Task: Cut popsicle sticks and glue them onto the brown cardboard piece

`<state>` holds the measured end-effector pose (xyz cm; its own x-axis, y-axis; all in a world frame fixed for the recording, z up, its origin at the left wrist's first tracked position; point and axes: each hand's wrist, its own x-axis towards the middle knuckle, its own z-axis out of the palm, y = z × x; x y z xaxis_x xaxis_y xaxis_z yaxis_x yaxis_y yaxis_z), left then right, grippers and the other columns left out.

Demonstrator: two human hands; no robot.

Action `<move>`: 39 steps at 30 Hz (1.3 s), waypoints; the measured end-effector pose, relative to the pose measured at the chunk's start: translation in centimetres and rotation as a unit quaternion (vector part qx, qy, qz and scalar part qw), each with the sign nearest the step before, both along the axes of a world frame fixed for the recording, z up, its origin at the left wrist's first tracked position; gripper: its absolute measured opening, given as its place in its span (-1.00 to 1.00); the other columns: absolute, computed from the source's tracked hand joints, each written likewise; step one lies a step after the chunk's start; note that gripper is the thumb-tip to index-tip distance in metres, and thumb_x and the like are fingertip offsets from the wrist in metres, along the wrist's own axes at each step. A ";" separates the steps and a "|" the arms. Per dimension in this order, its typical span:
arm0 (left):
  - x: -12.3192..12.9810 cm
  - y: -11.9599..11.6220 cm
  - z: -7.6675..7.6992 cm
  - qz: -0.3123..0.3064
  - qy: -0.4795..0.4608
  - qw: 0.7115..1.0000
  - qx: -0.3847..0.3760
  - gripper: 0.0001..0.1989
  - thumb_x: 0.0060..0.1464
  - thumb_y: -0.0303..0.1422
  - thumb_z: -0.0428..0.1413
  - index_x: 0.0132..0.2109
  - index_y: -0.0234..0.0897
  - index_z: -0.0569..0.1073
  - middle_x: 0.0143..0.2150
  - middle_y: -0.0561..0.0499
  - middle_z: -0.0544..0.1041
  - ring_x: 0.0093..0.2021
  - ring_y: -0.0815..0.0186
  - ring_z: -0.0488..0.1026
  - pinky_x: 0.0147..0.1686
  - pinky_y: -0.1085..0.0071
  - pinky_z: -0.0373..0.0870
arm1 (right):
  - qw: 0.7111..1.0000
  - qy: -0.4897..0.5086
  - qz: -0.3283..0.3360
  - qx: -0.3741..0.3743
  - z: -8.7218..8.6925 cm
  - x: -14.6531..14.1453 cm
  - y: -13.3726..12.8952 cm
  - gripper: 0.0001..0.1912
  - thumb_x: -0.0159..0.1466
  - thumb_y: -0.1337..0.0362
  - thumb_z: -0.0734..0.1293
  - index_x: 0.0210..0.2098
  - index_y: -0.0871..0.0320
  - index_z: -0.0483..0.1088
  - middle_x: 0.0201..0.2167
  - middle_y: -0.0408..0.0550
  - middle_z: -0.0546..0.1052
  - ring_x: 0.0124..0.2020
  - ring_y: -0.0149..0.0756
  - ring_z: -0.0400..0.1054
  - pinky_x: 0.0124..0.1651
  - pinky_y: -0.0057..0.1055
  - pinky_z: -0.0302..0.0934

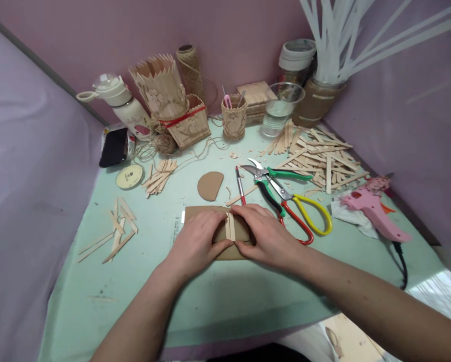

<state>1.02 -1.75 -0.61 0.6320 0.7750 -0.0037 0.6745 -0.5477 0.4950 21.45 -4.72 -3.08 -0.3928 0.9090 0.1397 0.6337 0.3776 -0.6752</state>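
Note:
In front of me a brown cardboard piece (219, 234) lies on a larger cardboard sheet (229, 253), with two short wooden craft sticks (230, 227) side by side across its middle. My left hand (200, 234) is closed on the left part, thumb at the near edge and fingers at the far edge. My right hand (265, 236) grips the right part in the same way, its thumb close to the left one. The fingertips partly hide the stick ends. Just beyond lies a rounded cardboard cutout (210, 186) with one straight edge.
Right of my hands lie a red pencil (240, 183), green-handled pruners (266, 176), red-and-yellow-handled scissors (300, 216) and a pink glue gun (374, 208). Loose sticks (323, 156) heap behind them. A cup of water (280, 113) stands at the back; stick scraps (117, 229) lie left.

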 end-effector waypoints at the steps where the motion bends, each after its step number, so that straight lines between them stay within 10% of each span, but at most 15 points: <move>1: 0.0 0.0 0.0 -0.001 -0.003 1.000 0.000 -0.67 0.15 -0.28 0.16 0.03 -0.23 0.34 -0.07 -0.10 0.52 -0.03 0.08 0.46 -0.09 0.12 0.44 | 1.000 0.001 0.000 0.000 0.0 0.0 0.0 -0.34 0.16 0.33 0.36 0.24 0.16 0.16 0.10 0.16 0.43 0.16 0.02 0.24 0.14 0.01 0.22; 39: 0.0 0.2 -0.4 -0.065 -0.012 0.996 0.061 -0.78 0.20 -0.31 0.13 -0.04 -0.26 0.53 -0.02 -0.15 0.52 0.00 0.08 0.43 -0.01 0.06 0.39 | 1.000 0.017 -0.007 -0.014 -0.2 0.0 0.1 -0.34 0.15 0.30 0.38 0.22 0.16 0.17 0.08 0.16 0.43 0.16 0.01 0.24 0.13 0.01 0.23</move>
<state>1.00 -1.53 -0.97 0.7258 0.6802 0.1028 0.5822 -0.6870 0.4348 21.42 -4.61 -3.24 -0.3758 0.9178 0.1278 0.6147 0.3501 -0.7068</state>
